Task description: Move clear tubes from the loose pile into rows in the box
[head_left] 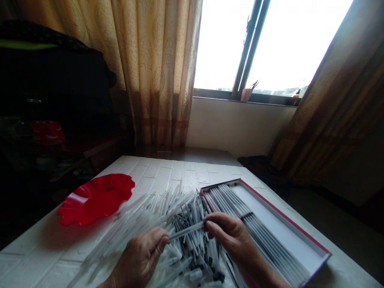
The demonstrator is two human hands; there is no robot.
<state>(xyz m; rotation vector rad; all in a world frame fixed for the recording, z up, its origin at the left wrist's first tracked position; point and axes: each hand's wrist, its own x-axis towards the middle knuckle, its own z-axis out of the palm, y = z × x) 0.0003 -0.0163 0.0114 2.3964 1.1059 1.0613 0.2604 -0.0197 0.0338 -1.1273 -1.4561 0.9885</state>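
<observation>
Two bare hands stand a little apart over a white table (33, 245), joined by one slim clear tube (186, 231) held slantwise between them: the left hand (142, 252) pinches its near end between thumb and fingers, the right hand (231, 234) grips its far end. Both ends of the tube are covered by fingertips, so their shape cannot be told; a small dark spot shows at the right grip. Beneath lies a heap of clear tubes (120, 228) and thin dark rods (189, 216), blurred on the left and cut off by the bottom edge. Just beside, a shallow red-rimmed box (286, 217) holds slender grey sticks (273, 244) in rows, partly behind the right hand and forearm; its nearest corner runs out of view. A wavy-edged red dish (99, 200) sits left of the heap. At far left, a red patch (48, 133) carries pale marks too dim to read, amid deep shadow. Window glare washes out the outdoors behind a pink cup (246, 95) of thin sticks on the sill.
</observation>
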